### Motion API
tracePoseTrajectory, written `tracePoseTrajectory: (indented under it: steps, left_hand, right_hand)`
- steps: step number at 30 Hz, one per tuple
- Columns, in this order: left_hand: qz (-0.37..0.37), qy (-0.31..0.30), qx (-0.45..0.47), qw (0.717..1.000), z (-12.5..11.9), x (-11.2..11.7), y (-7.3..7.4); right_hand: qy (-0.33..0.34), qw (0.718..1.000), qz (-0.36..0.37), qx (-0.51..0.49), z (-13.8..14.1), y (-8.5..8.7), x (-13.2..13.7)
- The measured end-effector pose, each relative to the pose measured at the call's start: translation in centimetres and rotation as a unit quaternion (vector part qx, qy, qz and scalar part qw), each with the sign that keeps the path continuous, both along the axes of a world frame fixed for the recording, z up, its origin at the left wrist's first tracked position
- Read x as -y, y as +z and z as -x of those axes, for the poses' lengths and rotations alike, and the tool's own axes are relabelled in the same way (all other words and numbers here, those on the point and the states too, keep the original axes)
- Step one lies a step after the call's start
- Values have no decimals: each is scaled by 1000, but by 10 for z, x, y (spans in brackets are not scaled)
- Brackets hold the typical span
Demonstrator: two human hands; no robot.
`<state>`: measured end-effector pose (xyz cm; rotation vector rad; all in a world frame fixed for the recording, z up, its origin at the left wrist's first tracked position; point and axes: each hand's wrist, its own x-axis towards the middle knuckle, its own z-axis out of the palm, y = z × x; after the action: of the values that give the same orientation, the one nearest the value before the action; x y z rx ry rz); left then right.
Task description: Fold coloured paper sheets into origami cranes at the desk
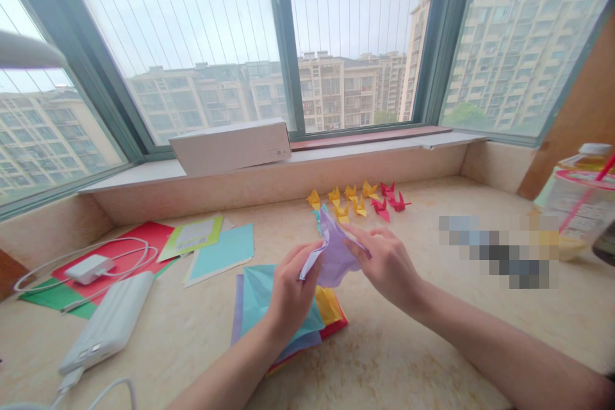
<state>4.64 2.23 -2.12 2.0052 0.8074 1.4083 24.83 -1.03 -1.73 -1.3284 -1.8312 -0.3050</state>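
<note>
Both my hands hold a half-folded lilac sheet of paper (335,255) above the marble counter. My left hand (291,291) pinches its lower left corner, fingers closed on it. My right hand (387,264) grips the paper's upper right edge between thumb and fingers. Under my hands lies a stack of coloured sheets (269,314), teal on top, with yellow, red and purple showing below. Behind the lilac paper stand several folded paper cranes, yellow ones (343,200) and red ones (391,202), near the window ledge.
A white power bank (108,323) with a cable and a white charger (89,268) lie left, on red and green sheets. A light blue sheet (223,250) and green card lie beside them. A white box (230,146) sits on the sill. A bottle and cup (579,202) stand right.
</note>
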Motion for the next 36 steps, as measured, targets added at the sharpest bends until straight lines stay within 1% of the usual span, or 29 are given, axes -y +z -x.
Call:
tracePoseTrajectory:
  steps: [3,6,9,12,14,16,18,20,22,24,27,28,29,30,31,32,34,35,36]
  left_hand:
    - [-24,-12,-23,999,-1,0,-1]
    - [-28,-41,-17,999,-1,3,1]
    - [-19,-94,-12,995,-2,9,2]
    - [-33,-144,-44,988,-3,16,0]
    - [-30,-163,-56,985,-3,19,-2]
    - [-15,-172,-49,984,-3,20,-3]
    - [-7,-169,-33,985,-2,19,-3]
    - [-14,-152,-19,988,-1,16,-3]
    - [-23,-123,-4,992,0,12,-1]
    - [-10,-90,22,996,0,9,1]
    - [62,-55,83,993,-3,5,2]
    - [92,-47,100,990,-3,3,2]
    - [119,-40,111,986,-4,2,2]
    - [142,-33,117,982,-5,1,1]
    - [160,-30,119,979,-5,0,0]
    - [172,-29,118,978,-5,-1,-1]
    - [179,-38,114,976,-5,-4,-3]
    - [179,-44,111,977,-5,-5,-4]
    - [178,-49,109,977,-5,-6,-5]
  right_hand:
    - [23,1000,-19,0,-2,4,0]
    - [38,999,-31,12,-2,7,0]
    - [40,998,-32,28,-3,6,0]
    - [46,998,-27,19,-3,3,0]
    - [40,999,-17,0,-3,1,0]
    - [31,999,-4,-28,-4,0,0]
    - [24,997,7,-70,-4,-1,-2]
    - [28,989,27,-139,-3,-2,-4]
    - [54,968,66,-238,-2,-2,-8]
    - [103,925,115,-347,-1,-3,-13]
    - [173,852,167,-465,1,-3,-18]
    - [186,835,180,-486,2,-3,-19]
    - [191,825,190,-497,2,-4,-20]
    - [189,825,195,-496,2,-4,-20]
    - [180,837,191,-480,2,-5,-19]
    - [164,862,172,-448,2,-6,-18]
    - [125,927,97,-340,0,-6,-15]
    - [111,954,54,-274,-1,-6,-13]
    - [103,972,19,-208,-2,-5,-12]
